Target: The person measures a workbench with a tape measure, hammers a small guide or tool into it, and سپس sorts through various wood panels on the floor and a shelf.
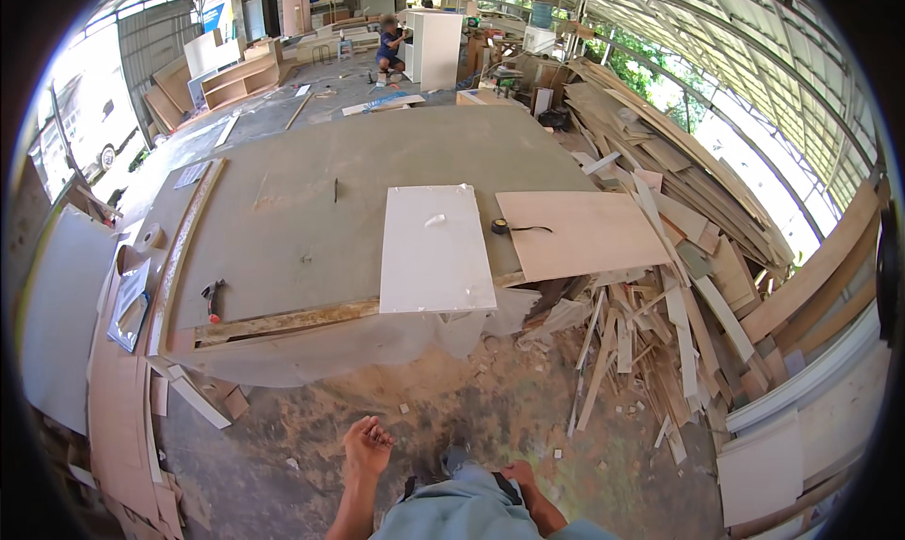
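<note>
White-faced board [438, 271]: lies flat on the work table [311, 154], midway along the table's near edge, its near end reaching past the timber rail [292, 323] there. Judged stiff and of moderate weight, manageable for 1 person; the smooth face is probably slick to bare palms, the corners liable to chip. Best hold looks to be the 2 long edges toward the near end, where fingers can get underneath. A small white scrap [435, 220] sits on top and would likely slide off if the board tips.

Left hand [370, 446]: on the near side of the table, apart from it, fingers half curled, seemingly nothing in the grasp. Right hand [517, 474]: also on the table's near side, low against the shirt; mostly hidden, so I can't tell how far it is open or whether it holds anything.

Plywood sheet [584, 238]: at the table's right edge, tape measure [500, 226] on it.

Containers: clear plastic packet [130, 319] left of the table, contents not readable. Open-front cabinet [236, 86] beyond the table's far left corner, divided into bays. Tall white cabinet [436, 55] beyond the far edge, a co-worker [389, 50] crouching beside it; interior not visible.
</note>
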Demonstrator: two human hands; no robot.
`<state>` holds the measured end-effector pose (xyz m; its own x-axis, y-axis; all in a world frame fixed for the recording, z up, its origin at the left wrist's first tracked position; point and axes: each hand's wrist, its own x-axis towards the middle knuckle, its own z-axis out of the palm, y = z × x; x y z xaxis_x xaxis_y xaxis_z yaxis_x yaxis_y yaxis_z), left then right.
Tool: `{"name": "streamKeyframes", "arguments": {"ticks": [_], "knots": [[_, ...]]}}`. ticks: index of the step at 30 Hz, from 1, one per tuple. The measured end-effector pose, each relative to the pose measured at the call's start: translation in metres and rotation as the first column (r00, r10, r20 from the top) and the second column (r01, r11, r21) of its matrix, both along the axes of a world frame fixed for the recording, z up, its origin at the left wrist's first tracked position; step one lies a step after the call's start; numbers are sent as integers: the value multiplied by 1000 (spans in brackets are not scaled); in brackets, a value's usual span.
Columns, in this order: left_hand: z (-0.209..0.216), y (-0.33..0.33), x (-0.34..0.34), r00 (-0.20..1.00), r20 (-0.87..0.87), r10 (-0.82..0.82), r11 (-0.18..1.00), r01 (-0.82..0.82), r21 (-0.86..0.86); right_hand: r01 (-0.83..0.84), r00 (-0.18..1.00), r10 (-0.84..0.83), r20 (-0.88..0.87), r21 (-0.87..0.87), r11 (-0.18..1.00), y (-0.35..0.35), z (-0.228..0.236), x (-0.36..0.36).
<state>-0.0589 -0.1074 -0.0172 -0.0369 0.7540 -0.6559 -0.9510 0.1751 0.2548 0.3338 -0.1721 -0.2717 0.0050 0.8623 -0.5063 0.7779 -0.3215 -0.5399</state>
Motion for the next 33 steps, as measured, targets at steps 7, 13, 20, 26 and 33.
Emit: {"name": "streamKeyframes", "arguments": {"ticks": [7, 13, 20, 26, 33], "knots": [[0, -18, 2, 1000, 1, -1, 999, 1, 32, 50, 996, -45, -81, 62, 997, -15, 11, -10], [0, -36, -6, 998, 47, 34, 999, -34, 0, 19, 994, -16, -109, 26, 999, -18, 18, -11], [-4, -47, -16, 997, -14, 78, 997, -78, -1, -29, 997, 33, -75, 59, 998, -20, 15, -10], [-8, -48, -17, 998, 5, 58, 998, -58, -19, 38, 991, -44, -128, -47, 998, -18, 19, 0], [-12, -33, -14, 997, 45, 70, 997, -68, -35, -15, 999, 16, 42, -22, 1000, -5, 20, 1]]}}
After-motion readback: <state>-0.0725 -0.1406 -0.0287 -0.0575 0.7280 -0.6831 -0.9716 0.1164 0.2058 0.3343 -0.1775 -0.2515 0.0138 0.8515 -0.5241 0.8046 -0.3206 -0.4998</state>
